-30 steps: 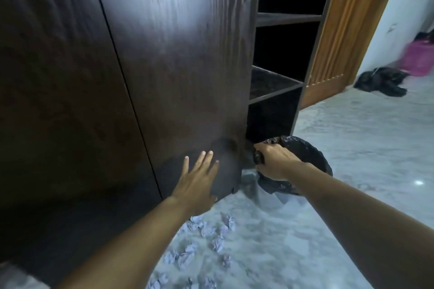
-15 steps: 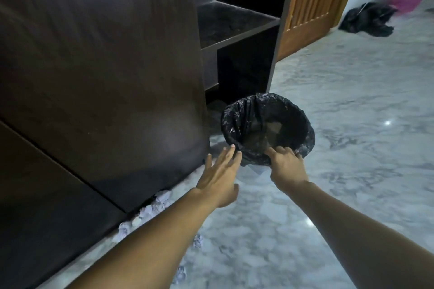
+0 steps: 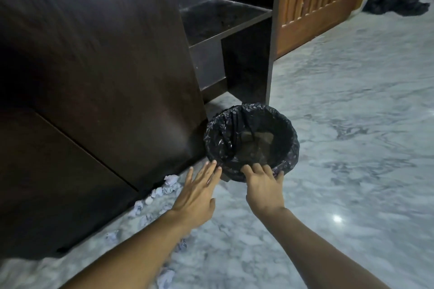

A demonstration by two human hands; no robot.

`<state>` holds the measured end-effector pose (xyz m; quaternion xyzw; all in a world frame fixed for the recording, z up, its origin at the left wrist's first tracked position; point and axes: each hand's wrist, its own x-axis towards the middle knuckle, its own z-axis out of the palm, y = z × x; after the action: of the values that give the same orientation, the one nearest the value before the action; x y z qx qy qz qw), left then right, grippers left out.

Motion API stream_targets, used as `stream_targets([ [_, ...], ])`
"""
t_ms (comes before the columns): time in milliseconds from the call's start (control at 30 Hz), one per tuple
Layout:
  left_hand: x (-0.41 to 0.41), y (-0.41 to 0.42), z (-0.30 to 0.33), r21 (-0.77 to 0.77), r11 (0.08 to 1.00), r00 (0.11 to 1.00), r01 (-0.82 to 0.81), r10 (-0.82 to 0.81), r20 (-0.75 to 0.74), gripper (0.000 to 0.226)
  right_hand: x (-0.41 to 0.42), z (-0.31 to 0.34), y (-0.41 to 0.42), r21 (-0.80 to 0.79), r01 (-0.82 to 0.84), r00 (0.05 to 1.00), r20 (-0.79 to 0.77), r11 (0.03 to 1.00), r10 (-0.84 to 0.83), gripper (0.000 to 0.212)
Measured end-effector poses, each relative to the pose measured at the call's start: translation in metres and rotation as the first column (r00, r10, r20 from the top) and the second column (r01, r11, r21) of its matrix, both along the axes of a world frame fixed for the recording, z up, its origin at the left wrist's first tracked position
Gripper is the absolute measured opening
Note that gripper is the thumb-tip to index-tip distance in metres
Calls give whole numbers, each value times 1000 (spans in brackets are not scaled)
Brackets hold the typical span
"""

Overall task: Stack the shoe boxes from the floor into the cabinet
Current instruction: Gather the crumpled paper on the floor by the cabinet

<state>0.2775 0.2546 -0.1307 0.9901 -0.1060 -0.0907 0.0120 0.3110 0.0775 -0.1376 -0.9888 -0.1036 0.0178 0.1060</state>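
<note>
In the head view, a bin (image 3: 251,143) lined with a black bag was seen on the marble floor (image 3: 352,148), just beside the dark cabinet (image 3: 105,65). Its near rim was grasped by the right hand (image 3: 264,189). The left hand (image 3: 198,192) was kept flat with fingers spread, holding nothing. Crumpled papers (image 3: 164,187) were scattered along the cabinet base. No shoe boxes could be seen

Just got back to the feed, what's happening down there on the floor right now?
A person is crouched over a bin lined with a black bag, beside the dark cabinet. The right hand curls over its near rim; the left hand is open and flat next to it. Crumpled paper litters the marble floor. No shoe boxes show.
</note>
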Motion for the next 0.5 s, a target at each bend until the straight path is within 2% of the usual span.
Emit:
stream_targets([
  [167,-33,-4,22,100,991,990,-87,97,-101,79,-21,8,-5,28,-85,996,-30,996,86,56],
  [300,-64,15,43,97,981,976,-168,179,-121,76,-37,12,1,-11,-86,995,-48,996,86,63],
  [500,-121,82,76,85,931,920,-355,364,-143,82,-60,31,28,-44,-82,997,-17,996,81,59],
])
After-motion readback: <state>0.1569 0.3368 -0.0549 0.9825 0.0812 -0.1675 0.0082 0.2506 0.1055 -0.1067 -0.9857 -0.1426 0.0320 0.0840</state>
